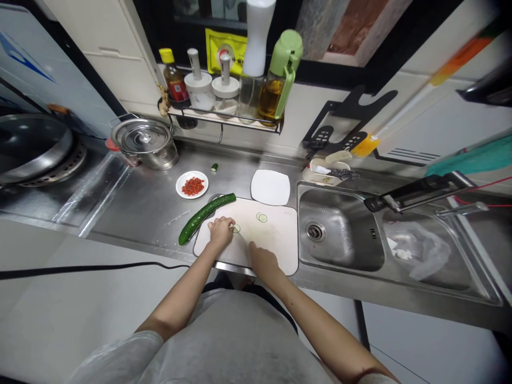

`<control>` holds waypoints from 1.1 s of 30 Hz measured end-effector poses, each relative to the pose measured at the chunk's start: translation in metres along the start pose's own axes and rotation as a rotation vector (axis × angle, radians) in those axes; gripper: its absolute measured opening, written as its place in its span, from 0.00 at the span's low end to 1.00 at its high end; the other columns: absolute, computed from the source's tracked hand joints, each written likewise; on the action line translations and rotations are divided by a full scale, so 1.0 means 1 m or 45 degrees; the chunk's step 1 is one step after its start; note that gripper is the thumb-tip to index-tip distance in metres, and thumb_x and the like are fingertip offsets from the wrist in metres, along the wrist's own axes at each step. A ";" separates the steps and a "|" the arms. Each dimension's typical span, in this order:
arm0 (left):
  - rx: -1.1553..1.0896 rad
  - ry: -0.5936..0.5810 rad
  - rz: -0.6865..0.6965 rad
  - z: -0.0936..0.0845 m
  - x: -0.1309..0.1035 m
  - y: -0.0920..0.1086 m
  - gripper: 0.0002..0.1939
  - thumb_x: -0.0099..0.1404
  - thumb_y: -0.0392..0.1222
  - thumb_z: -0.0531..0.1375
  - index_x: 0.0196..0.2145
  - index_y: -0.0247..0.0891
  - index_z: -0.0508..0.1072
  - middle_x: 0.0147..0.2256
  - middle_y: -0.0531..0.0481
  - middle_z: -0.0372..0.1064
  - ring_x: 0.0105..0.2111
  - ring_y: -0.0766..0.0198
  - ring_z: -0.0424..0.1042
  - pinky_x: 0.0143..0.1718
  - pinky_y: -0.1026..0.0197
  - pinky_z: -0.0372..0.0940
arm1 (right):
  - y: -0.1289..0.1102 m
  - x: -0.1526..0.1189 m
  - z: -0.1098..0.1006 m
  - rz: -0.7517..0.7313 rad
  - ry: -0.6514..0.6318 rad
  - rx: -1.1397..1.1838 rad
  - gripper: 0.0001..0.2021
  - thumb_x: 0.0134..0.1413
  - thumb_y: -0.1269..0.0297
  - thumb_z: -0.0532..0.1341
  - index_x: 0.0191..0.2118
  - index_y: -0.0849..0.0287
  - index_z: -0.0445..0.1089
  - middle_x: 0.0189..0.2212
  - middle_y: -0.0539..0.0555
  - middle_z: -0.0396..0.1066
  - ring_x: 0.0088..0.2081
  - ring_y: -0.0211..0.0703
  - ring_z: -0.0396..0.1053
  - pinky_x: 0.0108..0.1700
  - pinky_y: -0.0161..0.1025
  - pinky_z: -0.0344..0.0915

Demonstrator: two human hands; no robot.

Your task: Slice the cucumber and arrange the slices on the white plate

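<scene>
My left hand [221,233] is closed on the white cutting board [276,256], its fingertips pressed down at a thin cucumber slice [237,229]. To its right, my right hand [265,262] is wrapped round a kitchen knife [242,245]; the handle is hidden in the fist and the pale blade barely stands out against the board. Two overlapping cucumber slices [262,218] lie farther back on the board. A long cucumber [206,216] rests across the board's left edge, beside my left hand. Behind the board is a small cucumber end [215,167].
A white plate [270,186] sits behind the board, and a small plate of red pieces [192,185] stands left of it. The sink [340,234] borders the board on the right. A lidded pot [146,141] stands back left, below a seasoning rack [228,118].
</scene>
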State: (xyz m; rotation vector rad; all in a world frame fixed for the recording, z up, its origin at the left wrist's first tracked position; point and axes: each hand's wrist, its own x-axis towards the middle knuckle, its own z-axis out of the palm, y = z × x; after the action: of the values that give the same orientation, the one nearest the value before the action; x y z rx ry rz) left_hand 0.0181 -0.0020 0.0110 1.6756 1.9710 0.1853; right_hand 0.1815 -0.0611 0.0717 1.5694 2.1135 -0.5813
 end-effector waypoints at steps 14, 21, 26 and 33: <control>0.056 -0.040 0.021 -0.005 0.002 0.002 0.11 0.62 0.36 0.56 0.41 0.45 0.73 0.43 0.47 0.71 0.48 0.52 0.63 0.47 0.50 0.49 | 0.006 0.000 0.001 -0.024 0.009 -0.013 0.15 0.62 0.77 0.45 0.51 0.61 0.60 0.37 0.64 0.75 0.43 0.52 0.75 0.37 0.39 0.67; 0.118 -0.013 0.004 -0.005 0.000 0.008 0.11 0.63 0.38 0.54 0.42 0.43 0.72 0.44 0.44 0.70 0.48 0.51 0.62 0.47 0.49 0.49 | 0.018 -0.014 0.004 0.007 -0.117 0.030 0.16 0.61 0.76 0.47 0.53 0.61 0.59 0.39 0.64 0.74 0.44 0.51 0.74 0.40 0.39 0.66; 0.128 -0.020 0.005 -0.005 -0.001 0.011 0.09 0.61 0.39 0.56 0.40 0.42 0.71 0.44 0.44 0.70 0.49 0.50 0.62 0.48 0.49 0.48 | 0.028 -0.024 0.013 0.033 -0.188 0.075 0.19 0.61 0.76 0.46 0.57 0.59 0.56 0.41 0.63 0.74 0.44 0.50 0.74 0.41 0.40 0.65; 0.072 -0.032 0.007 -0.005 -0.002 0.016 0.06 0.60 0.35 0.55 0.36 0.41 0.69 0.39 0.48 0.72 0.45 0.54 0.65 0.45 0.51 0.49 | 0.042 -0.037 0.023 0.009 -0.154 0.133 0.21 0.59 0.75 0.48 0.58 0.59 0.55 0.40 0.63 0.74 0.44 0.51 0.73 0.40 0.40 0.63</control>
State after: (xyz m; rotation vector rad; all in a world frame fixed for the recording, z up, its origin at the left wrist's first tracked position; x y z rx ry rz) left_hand 0.0302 0.0010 0.0225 1.7109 1.9702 0.1114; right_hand 0.2339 -0.0914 0.0714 1.5552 2.0163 -0.7753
